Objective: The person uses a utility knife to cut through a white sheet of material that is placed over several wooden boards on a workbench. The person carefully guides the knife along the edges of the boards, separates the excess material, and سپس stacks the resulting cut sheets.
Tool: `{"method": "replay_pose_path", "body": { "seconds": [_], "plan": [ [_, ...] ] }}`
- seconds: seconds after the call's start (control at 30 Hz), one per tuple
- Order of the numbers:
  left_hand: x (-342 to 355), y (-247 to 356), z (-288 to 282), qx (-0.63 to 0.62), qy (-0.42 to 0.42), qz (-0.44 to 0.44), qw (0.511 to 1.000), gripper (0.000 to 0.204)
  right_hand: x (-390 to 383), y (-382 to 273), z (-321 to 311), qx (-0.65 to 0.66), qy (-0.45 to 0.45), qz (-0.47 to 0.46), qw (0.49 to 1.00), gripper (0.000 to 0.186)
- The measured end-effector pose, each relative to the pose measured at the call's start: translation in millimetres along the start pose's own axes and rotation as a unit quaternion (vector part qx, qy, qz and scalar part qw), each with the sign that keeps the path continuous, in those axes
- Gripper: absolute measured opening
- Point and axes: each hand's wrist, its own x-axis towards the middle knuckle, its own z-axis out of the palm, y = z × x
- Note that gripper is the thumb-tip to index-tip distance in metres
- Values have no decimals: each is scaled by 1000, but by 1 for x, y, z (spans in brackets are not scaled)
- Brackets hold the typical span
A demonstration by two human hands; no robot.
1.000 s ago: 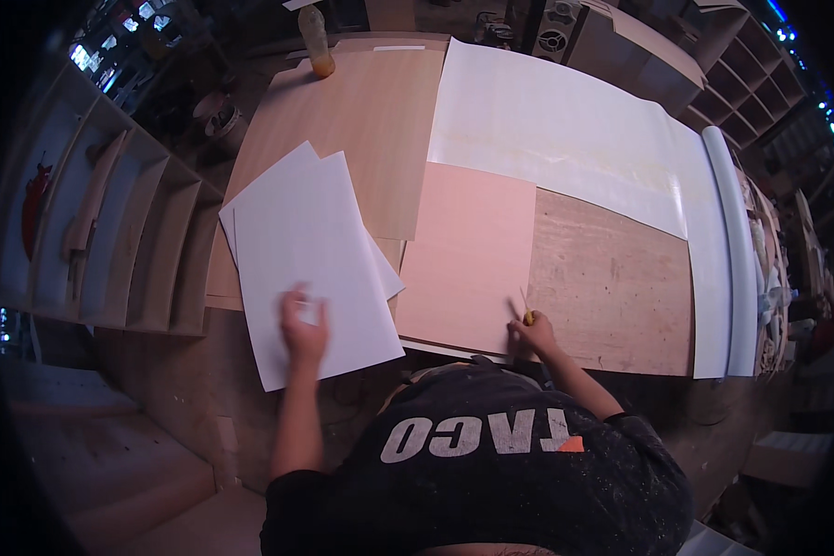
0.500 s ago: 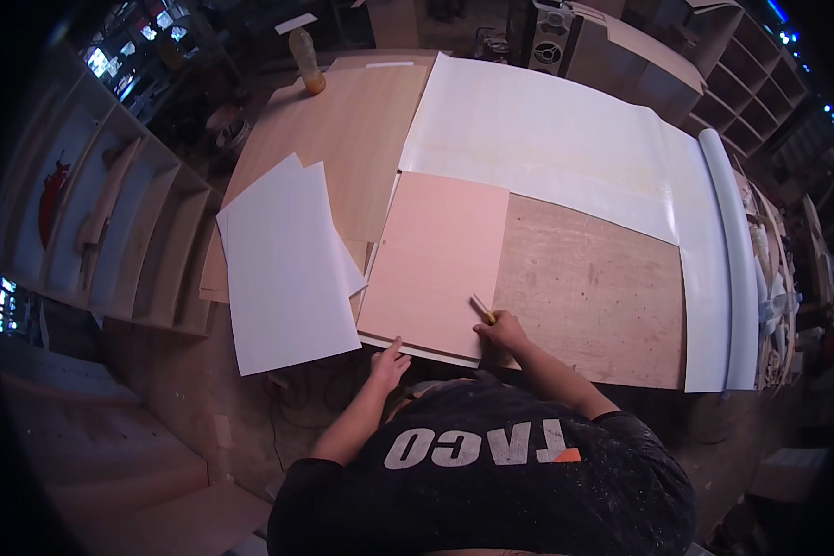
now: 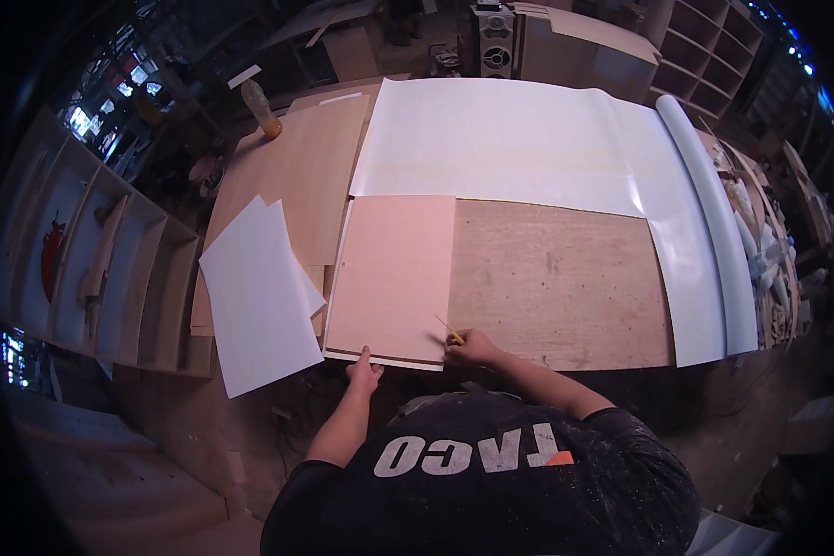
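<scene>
A pink rectangular board point(image 3: 394, 278) lies over a white sheet, whose narrow strip point(image 3: 408, 363) shows along the near edge. At that edge, my left hand point(image 3: 365, 372) is closed on the board, one finger on top and the others lower down, partly hidden. My right hand point(image 3: 474, 348) grips a yellow-handled cutter knife point(image 3: 456, 337) by the board's near right corner. Its thin blade points up and to the left over the pink surface. Under and beside the board is a bare brown wood panel point(image 3: 556, 287).
A wide white sheet point(image 3: 500, 139) spans the far side, ending in a roll point(image 3: 704, 213) at right. Loose white sheets point(image 3: 259, 296) overhang the table's near left edge. A bottle point(image 3: 260, 109) stands on light wood panels point(image 3: 296, 157). A shelf unit point(image 3: 111, 259) is at left.
The view has shifted, so the table sits further left in it. My left hand's fingers have drawn in at the board's near edge. The knife stays in my right hand, its blade tilted further left.
</scene>
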Motion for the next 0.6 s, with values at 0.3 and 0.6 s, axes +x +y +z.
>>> {"method": "replay_pose_path", "body": {
  "seconds": [0.3, 0.6],
  "plan": [
    [6, 12, 4, 53, -30, 29, 998, 62, 24, 21, 27, -139, 76, -253, 954, 28],
    [-6, 25, -1, 41, -3, 44, 998, 60, 10, 30, 52, -71, -68, -112, 989, 36]
  ]
}}
